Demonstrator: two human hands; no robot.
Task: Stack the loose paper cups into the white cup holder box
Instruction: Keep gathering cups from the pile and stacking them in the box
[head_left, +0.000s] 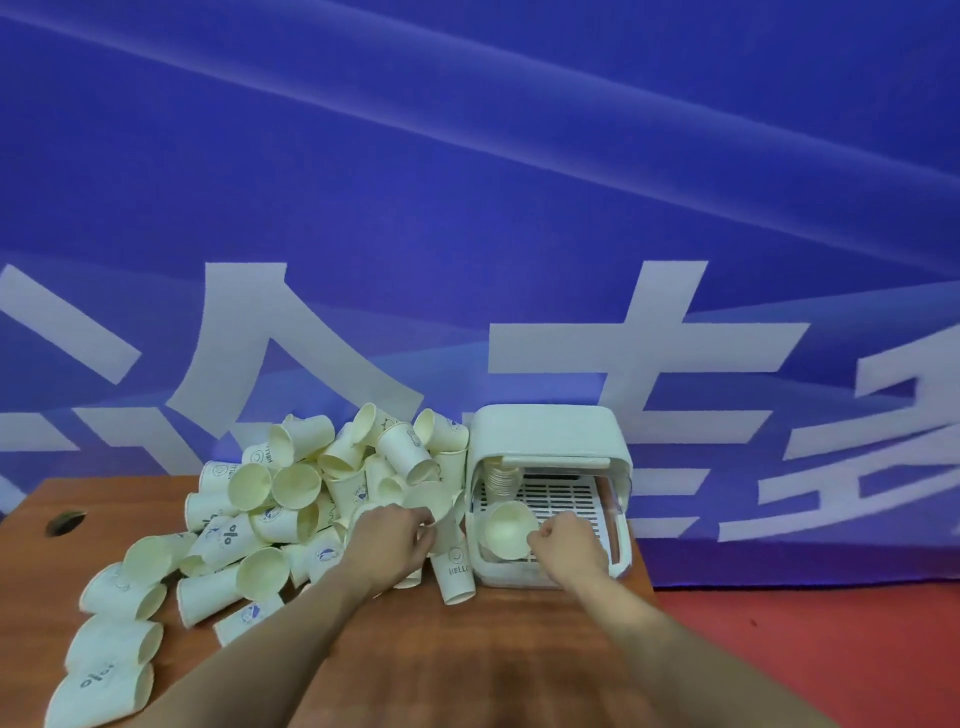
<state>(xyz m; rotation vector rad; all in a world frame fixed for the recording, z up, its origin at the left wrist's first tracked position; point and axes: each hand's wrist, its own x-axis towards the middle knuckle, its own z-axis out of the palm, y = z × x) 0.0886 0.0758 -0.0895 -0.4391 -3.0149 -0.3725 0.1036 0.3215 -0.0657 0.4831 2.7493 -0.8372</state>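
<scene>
A big heap of loose paper cups (291, 499) covers the left half of the wooden table. The white cup holder box (545, 436) stands at the table's right side, its front open over a slotted floor. A short stack of cups (503, 478) stands in its back left corner. My right hand (569, 545) grips the rim of a cup (506, 530) lying mouth-up inside the box front. My left hand (389, 540) reaches into the heap and pinches the rim of another cup (428, 501).
The wooden table (467, 649) has a round cable hole (65, 521) near its left edge. A blue banner with large white characters hangs right behind table and box. Red floor (805, 649) lies to the right. One cup marked HELLO (454, 574) stands between heap and box.
</scene>
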